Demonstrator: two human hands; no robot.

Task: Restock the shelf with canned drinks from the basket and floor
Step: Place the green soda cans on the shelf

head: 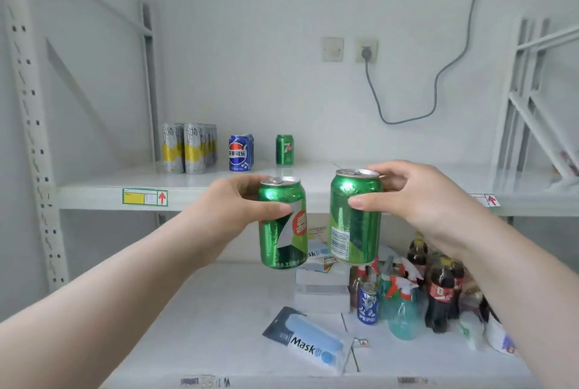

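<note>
7Up can [283, 222] upright before the shelf [200, 183], left hand [238, 203] gripping its upper half; right hand [416, 197] grips a second 7Up can [355, 216] likewise.

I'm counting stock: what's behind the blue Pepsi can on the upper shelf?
A second blue can peeks out right of the blue Pepsi can. Anything further back is covered.

At frame centre, glossy green is shown on two cans: the banded can [283, 222] is crossed by a silver-white diagonal and an orange-red disc, the barcode can [355, 216] is marked with a white panel. At middle left, silver cans [185, 148] are banded in yellow and a blue can [239, 153] is marked with a red-white-blue roundel.
</note>
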